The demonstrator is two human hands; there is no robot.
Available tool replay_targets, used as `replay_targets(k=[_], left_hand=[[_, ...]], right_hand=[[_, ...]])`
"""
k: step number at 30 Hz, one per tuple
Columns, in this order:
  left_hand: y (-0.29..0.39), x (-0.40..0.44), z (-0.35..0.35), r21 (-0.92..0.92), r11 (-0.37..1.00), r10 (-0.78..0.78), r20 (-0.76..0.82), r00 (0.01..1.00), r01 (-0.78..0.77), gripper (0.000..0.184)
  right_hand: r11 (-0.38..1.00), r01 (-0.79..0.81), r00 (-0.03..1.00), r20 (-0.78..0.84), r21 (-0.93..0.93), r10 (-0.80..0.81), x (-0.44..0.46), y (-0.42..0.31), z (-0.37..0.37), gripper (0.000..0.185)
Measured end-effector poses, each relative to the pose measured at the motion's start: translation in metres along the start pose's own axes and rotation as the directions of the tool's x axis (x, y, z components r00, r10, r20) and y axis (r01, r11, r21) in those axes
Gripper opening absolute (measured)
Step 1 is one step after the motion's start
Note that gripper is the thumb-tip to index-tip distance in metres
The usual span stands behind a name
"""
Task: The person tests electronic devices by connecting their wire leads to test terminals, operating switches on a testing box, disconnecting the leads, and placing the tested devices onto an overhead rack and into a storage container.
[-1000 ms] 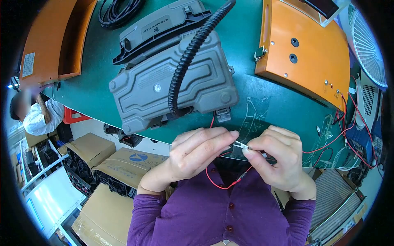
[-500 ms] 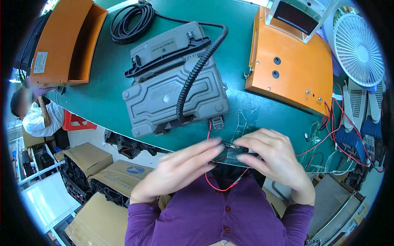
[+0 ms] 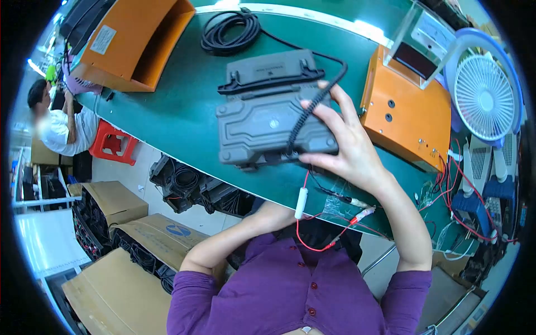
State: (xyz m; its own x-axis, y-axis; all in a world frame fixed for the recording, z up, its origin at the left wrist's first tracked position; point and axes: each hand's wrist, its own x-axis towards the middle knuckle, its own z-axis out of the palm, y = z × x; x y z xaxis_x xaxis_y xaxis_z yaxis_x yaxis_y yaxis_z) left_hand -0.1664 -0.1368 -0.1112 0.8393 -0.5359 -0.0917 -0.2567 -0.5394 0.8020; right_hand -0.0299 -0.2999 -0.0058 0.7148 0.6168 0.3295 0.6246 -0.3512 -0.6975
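Holding the right end of the grey case (image 3: 254, 131), the right hand (image 3: 357, 151) is half open, its thumb at the near edge and its fingers spread over the top. The left hand (image 3: 273, 216) is at the near table edge; it is partly hidden, so I cannot tell how open it is or whether it holds something. The case lies on the green table (image 3: 184, 131), its long axis going mostly left to right, and the long black handle part is on its far side. A ribbed black cable (image 3: 304, 123) comes from its near side and bends over its right part. What is inside the case cannot be seen. On the left, an orange housing (image 3: 125, 42) has its open side towards the case, but its inside is dark. Open cardboard boxes (image 3: 125, 223) at lower left contain black cables and dark parts, half covered by flaps. The lettering on the case is blurred.
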Motion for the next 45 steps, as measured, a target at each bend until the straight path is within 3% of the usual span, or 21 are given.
replay_targets(k=[4, 6, 8, 9, 11, 12, 13, 14, 15, 17, 19, 21, 22, 24, 27, 30, 37, 39, 42, 43, 45], left_hand=[[0.012, -0.064, -0.050, 0.339, 0.884, -0.243, -0.256, 0.936, 0.322, 0.022], [0.033, -0.085, -0.064, 0.434, 0.835, -0.069, -0.526, 0.847, 0.338, 0.019], [0.053, -0.088, -0.069, 0.440, 0.794, 0.071, -0.753, 0.655, 0.419, 0.018], [0.052, -0.088, -0.069, 0.398, 0.833, 0.128, -0.814, 0.567, 0.384, 0.019], [0.054, -0.081, -0.068, 0.256, 0.923, 0.096, -0.875, 0.475, 0.286, 0.020], [0.056, -0.081, -0.068, 0.049, 0.996, 0.005, -0.863, 0.505, 0.072, 0.020], [0.059, -0.080, -0.068, -0.204, 0.969, -0.102, -0.845, 0.525, -0.139, 0.019], [0.061, -0.077, -0.068, -0.438, 0.836, -0.192, -0.798, 0.571, -0.330, 0.017], [0.055, -0.077, -0.069, -0.407, 0.817, -0.092, -0.791, 0.604, -0.409, 0.012], [0.055, -0.070, -0.067, -0.530, 0.627, -0.136, -0.796, 0.589, -0.572, 0.011], [0.060, -0.060, -0.069, -0.549, 0.664, -0.214, -0.790, 0.575, -0.507, 0.011], [0.063, -0.050, -0.067, -0.520, 0.789, -0.267, -0.770, 0.579, -0.327, 0.016], [0.057, -0.045, -0.065, -0.385, 0.908, -0.216, -0.765, 0.607, -0.162, 0.021], [0.042, -0.038, -0.057, -0.221, 0.975, -0.167, -0.781, 0.601, -0.017, 0.022], [0.032, -0.030, -0.051, 0.045, 0.995, -0.011, -0.820, 0.573, 0.084, 0.023], [0.035, -0.017, -0.055, 0.273, 0.961, 0.194, -0.790, 0.582, 0.051, 0.026], [0.047, -0.012, -0.066, 0.346, 0.937, 0.230, -0.716, 0.659, 0.049, 0.022], [0.052, -0.009, -0.068, 0.422, 0.905, 0.256, -0.631, 0.733, 0.047, 0.022], [0.050, -0.006, -0.067, 0.385, 0.921, 0.233, -0.669, 0.706, 0.061, 0.021], [0.050, -0.005, -0.068, 0.345, 0.937, 0.215, -0.689, 0.692, 0.052, 0.020], [0.046, -0.015, -0.061, -0.033, 0.996, -0.084, -0.723, 0.686, 0.088, 0.018]], right_hand=[[0.997, -0.005, 0.998, -0.065, -0.081, 0.000, -0.016, -0.020, 0.002, 0.075], [0.995, -0.071, 0.994, -0.083, -0.076, 0.065, -0.023, -0.026, 0.005, 0.076], [0.983, -0.053, 0.987, -0.159, -0.173, 0.026, -0.027, -0.031, 0.006, 0.075], [0.975, -0.022, 0.965, -0.259, -0.223, -0.038, -0.031, -0.035, 0.009, 0.070], [0.814, 0.228, 0.848, -0.302, -0.534, -0.436, -0.050, -0.031, 0.026, 0.045], [0.733, 0.333, 0.815, -0.211, -0.593, -0.541, -0.052, -0.040, 0.033, 0.036], [0.638, 0.434, 0.765, -0.114, -0.637, -0.634, -0.051, -0.051, 0.039, 0.027], [0.624, 0.382, 0.825, -0.052, -0.681, -0.562, -0.041, -0.058, 0.044, 0.028], [0.600, 0.332, 0.877, 0.004, -0.728, -0.480, -0.030, -0.060, 0.047, 0.029], [0.603, 0.274, 0.932, 0.051, -0.749, -0.360, -0.022, -0.058, 0.051, 0.035], [0.610, 0.296, 0.934, 0.088, -0.735, -0.347, -0.024, -0.056, 0.050, 0.037], [0.634, 0.301, 0.935, 0.092, -0.712, -0.342, -0.026, -0.055, 0.048, 0.016], [0.650, 0.300, 0.929, 0.057, -0.698, -0.367, -0.026, -0.055, 0.048, 0.010], [0.654, 0.307, 0.917, 0.031, -0.691, -0.397, -0.027, -0.053, 0.042, 0.006], [0.657, 0.307, 0.913, 0.018, -0.689, -0.407, -0.032, -0.044, 0.034, 0.004], [0.683, 0.328, 0.916, 0.042, -0.653, -0.400, -0.040, -0.035, 0.031, 0.013], [0.745, 0.388, 0.910, 0.097, -0.543, -0.403, -0.038, -0.029, 0.020, 0.028], [0.746, 0.383, 0.912, 0.094, -0.546, -0.399, -0.038, -0.029, 0.022, 0.023], [0.730, 0.389, 0.904, 0.081, -0.563, -0.419, -0.036, -0.029, 0.025, 0.019], [0.727, 0.391, 0.902, 0.077, -0.564, -0.425, -0.036, -0.029, 0.025, 0.019], [0.732, 0.378, 0.906, 0.066, -0.567, -0.417, -0.036, -0.029, 0.025, 0.020]])
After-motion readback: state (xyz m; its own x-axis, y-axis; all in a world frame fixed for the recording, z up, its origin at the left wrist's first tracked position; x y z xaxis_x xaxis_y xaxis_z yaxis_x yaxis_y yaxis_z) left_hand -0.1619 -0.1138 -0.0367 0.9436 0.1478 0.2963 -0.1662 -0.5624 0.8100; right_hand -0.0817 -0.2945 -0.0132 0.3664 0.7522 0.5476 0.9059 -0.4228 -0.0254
